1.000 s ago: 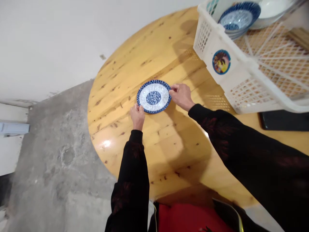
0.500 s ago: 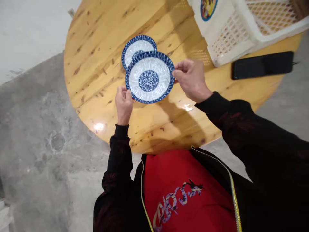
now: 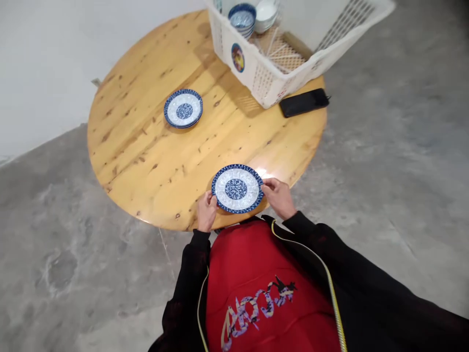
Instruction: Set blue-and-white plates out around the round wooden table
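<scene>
Two hands pinch one blue-and-white plate (image 3: 237, 188) at the round table's (image 3: 154, 161) near edge: left hand (image 3: 206, 210) on its left rim, right hand (image 3: 279, 197) on its right. A white basket (image 3: 264, 73) at the far edge holds stacked bowls (image 3: 242, 18), count unclear. Another plate stack (image 3: 183, 108) sits left; a black phone (image 3: 303, 102) lies beside the basket.

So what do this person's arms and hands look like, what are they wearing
Both arms are covered to the wrist by long black sleeves with a faint dark red pattern. The left hand and right hand are bare: no gloves, and no rings or watch that I can make out. The black jacket hangs open, edged with a yellowish zip line, over a red top bearing a printed design.
</scene>
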Demonstrator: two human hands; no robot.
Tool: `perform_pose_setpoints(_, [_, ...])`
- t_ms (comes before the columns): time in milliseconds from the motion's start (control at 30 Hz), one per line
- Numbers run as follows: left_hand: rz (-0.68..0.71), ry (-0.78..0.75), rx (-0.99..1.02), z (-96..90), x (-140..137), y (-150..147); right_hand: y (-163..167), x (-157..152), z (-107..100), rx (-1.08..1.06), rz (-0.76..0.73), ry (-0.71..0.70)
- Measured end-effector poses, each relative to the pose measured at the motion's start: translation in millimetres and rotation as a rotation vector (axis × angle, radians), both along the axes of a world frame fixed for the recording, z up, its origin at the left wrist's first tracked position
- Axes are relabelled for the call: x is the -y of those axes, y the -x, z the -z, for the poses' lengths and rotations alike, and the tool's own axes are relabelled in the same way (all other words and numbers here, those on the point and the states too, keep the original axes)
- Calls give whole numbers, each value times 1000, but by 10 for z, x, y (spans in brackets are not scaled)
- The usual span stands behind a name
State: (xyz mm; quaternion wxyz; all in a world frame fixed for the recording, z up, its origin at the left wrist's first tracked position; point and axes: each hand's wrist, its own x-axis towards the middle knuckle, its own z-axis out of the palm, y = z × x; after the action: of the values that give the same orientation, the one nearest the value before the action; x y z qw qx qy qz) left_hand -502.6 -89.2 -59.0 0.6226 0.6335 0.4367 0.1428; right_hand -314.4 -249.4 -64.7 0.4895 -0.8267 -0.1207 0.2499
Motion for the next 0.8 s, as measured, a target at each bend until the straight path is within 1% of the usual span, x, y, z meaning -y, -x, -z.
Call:
perform_pose_setpoints(100, [13,18,-4,49,31,40,69,52,5,37,8,27])
perform_pose_setpoints(200, [16,47,4,77,33,1,56,55,35,48,26,42])
perform_pose_setpoints(300, [18,61,-1,87,13,-102,-14,29,76,61,40,47])
perform_pose_setpoints(467, [52,41,-30,109,-40,-284,-183,-40,137,103,58,55])
perform_pose_setpoints(667, [36,28,-67,176,-91,-396,-312,-122,211,90,55,39])
perform_pose_setpoints(800, [57,19,-57,194,-89,-456,-387,-163,213,112,74,48])
